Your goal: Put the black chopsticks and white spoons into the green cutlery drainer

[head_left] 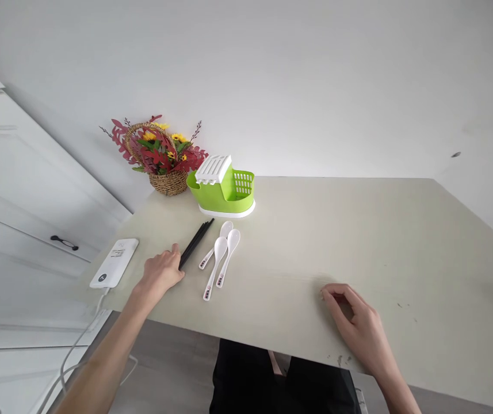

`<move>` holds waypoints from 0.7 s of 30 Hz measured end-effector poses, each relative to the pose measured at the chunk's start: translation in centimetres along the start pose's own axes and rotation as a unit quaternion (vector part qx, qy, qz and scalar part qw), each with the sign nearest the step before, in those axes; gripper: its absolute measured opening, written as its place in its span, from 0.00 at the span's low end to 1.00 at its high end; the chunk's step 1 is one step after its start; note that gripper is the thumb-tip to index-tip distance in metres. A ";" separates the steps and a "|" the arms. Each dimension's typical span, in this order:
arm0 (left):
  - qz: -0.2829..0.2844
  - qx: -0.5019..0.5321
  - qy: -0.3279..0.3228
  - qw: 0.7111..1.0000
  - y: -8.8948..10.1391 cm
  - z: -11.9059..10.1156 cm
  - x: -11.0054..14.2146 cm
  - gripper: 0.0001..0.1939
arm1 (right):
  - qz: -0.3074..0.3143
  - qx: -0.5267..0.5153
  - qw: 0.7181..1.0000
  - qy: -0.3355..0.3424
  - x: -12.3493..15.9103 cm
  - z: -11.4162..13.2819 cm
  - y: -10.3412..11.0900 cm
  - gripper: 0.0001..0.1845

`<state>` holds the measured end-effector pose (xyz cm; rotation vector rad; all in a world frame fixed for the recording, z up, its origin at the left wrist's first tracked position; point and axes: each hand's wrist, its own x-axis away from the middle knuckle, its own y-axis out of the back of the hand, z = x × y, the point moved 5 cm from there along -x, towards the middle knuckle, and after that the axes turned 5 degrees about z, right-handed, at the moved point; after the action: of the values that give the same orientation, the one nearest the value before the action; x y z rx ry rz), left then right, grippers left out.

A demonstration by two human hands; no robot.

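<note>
My left hand [162,271] rests on the pale table [358,241] with its fingers closed around the near end of a bundle of black chopsticks [198,238], which lies flat and points toward a green cutlery drainer [224,192] with a white slotted lid. Three white spoons [220,256] lie side by side just right of the chopsticks. My right hand [356,325] sits on the table near the front edge with its fingers loosely curled and nothing in them.
A wicker basket of red and yellow flowers [162,152] stands at the back left by the wall. A white power bank [114,261] with a cable lies at the table's left edge. White cabinet doors [22,201] stand to the left.
</note>
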<state>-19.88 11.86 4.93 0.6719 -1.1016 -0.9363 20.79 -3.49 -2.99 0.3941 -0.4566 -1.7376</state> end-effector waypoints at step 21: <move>-0.160 0.077 0.020 0.984 -4.7 1.1 1.3 0.24 | 0.023 -0.004 1.000 -0.010 0.1 -0.1 0.0 0.21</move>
<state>-22.06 8.52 1.97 1.0115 -1.0556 -1.1129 20.78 -3.63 -3.07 0.3581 -0.4694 -1.6990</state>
